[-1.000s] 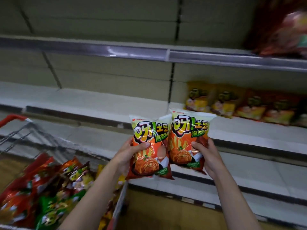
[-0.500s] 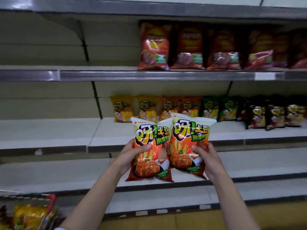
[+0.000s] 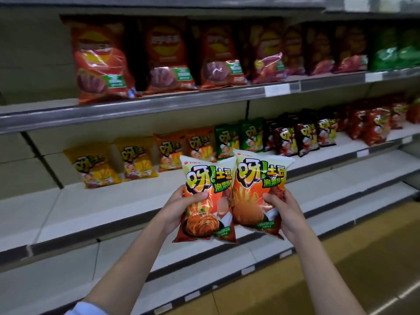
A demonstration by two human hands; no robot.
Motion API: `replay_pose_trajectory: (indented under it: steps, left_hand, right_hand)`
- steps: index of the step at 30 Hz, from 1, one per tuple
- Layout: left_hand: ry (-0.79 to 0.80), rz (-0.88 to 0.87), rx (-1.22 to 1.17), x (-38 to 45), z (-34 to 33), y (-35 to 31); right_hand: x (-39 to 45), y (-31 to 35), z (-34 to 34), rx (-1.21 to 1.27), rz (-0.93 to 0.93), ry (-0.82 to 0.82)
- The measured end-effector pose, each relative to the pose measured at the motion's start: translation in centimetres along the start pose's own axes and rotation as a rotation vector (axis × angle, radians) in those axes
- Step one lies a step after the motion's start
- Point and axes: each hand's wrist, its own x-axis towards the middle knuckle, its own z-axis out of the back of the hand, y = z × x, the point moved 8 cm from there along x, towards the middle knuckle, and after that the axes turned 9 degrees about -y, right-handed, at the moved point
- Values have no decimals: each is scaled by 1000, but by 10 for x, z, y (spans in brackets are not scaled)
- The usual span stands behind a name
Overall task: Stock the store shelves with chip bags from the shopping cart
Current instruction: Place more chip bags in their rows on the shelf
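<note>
Partway, probably: middle shelf [image 3: 136,196] stocked only at back, plenty bare at lower left. Left hand [image 3: 175,210] gripping one orange chip bag [image 3: 204,214], right hand [image 3: 286,212] gripping another [image 3: 256,201], neither shelved yet.

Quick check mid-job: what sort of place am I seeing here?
Most likely a shop's snack aisle: tiered metal shelves with price-label strips and rows of front-facing chip bags.
</note>
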Motion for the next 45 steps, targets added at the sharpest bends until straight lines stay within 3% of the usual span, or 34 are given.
replay_pose_trajectory:
  steps: [12,23,36,45]
  left_hand:
    - [239,30,-20,143,-168,-26]
    - [444,47,22,210,-330,-20]
    - [419,60,23,236,-569,16]
    - [492,72,78,246,-722,29]
  right_hand:
    - [120,67,108,-6,41,-259]
    - [190,83,239,57,12,-461]
    - [278,129,458,37,5,-456]
    - [317,157,594,106,-3,-506]
